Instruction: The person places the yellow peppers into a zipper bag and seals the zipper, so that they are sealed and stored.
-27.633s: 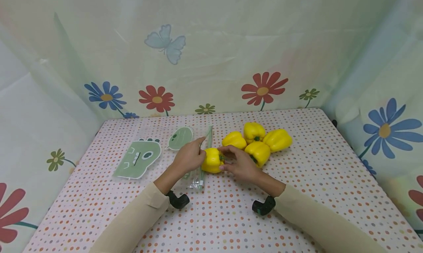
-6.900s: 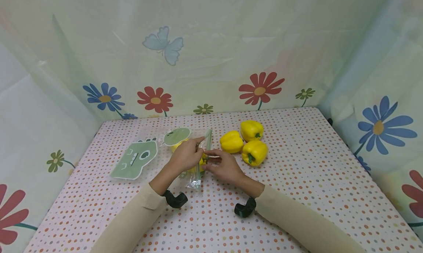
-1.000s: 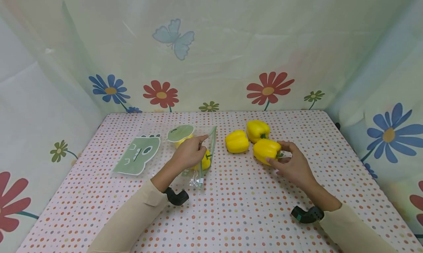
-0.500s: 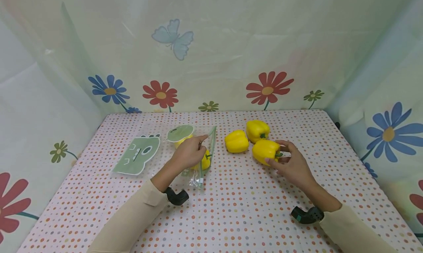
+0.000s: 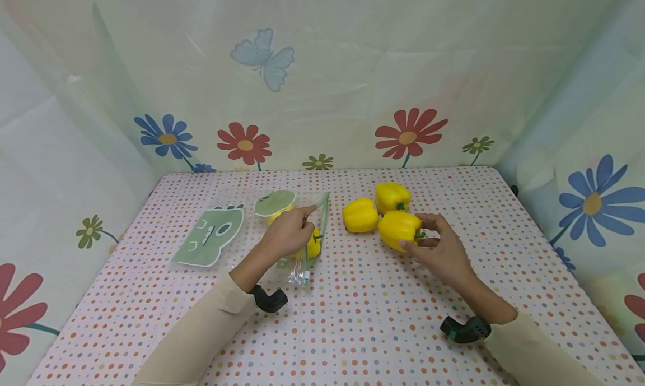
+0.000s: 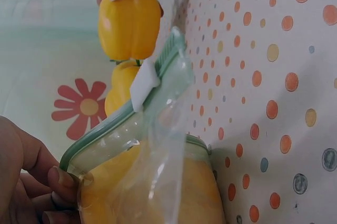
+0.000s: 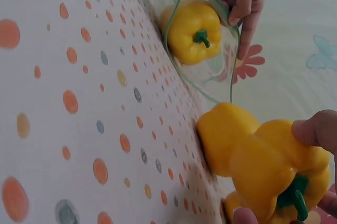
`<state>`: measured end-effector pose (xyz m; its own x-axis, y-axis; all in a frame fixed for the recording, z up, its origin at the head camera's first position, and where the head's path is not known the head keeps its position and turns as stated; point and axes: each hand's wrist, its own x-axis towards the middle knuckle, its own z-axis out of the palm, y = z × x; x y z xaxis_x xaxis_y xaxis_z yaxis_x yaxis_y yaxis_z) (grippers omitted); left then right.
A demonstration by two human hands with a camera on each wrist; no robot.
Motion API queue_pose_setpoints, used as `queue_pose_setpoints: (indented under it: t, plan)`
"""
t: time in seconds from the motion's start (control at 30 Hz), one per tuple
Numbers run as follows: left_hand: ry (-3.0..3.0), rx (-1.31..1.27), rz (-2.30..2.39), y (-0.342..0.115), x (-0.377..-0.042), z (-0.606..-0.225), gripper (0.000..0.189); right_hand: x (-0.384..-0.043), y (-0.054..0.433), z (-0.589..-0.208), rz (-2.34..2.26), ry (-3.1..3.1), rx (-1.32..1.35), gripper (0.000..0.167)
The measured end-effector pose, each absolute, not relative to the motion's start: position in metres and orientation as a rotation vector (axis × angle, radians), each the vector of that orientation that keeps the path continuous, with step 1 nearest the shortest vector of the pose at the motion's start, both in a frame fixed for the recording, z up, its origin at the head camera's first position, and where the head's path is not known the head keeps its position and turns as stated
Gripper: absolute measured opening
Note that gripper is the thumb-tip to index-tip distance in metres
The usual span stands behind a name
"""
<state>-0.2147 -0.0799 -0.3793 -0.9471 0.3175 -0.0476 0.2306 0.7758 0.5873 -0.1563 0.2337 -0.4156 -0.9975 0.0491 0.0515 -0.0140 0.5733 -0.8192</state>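
Note:
My left hand (image 5: pixel 287 232) pinches the green-edged rim of a clear zip bag (image 7: pixel 231 84), holding its mouth apart. Inside the bag, a yellow bell pepper (image 7: pixel 192 31) lies with its green stem toward the opening. More yellow shows under the bag's rounded green print (image 5: pixel 275 203). To the right, my right hand (image 5: pixel 445 251) grips another yellow bell pepper (image 5: pixel 398 229) near its stem end, thumb (image 7: pixel 318 129) on its side. In the left wrist view, that held pepper (image 6: pixel 129 23) appears beyond the bag's white slider (image 6: pixel 144 84).
Two more yellow bell peppers, one on the left (image 5: pixel 360 215) and one behind (image 5: pixel 393 198), sit close by the held one. A green dinosaur-face print (image 5: pixel 209 237) lies flat at the left. Dotted cloth (image 5: pixel 347 330) covers the table; a floral curtain hangs behind.
Earlier, my right hand was at the bag's mouth with a pepper, which now lies inside. Over the last second it has shifted the gripped pepper slightly left; my left hand stays put.

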Motion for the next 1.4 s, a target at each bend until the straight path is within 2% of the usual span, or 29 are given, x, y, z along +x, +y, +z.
queue_pose_setpoints:
  t: [0.53,1.4]
  plan:
    - [2.829,0.465,0.918,-0.081,-0.215,-0.380,0.051,-0.154,0.206,-0.420,1.419,-2.748,0.224,0.069]
    - [2.841,0.447,0.891,-0.079,-0.215,-0.381,0.052,-0.157,0.155,-0.431,1.732,-2.743,0.426,0.071]
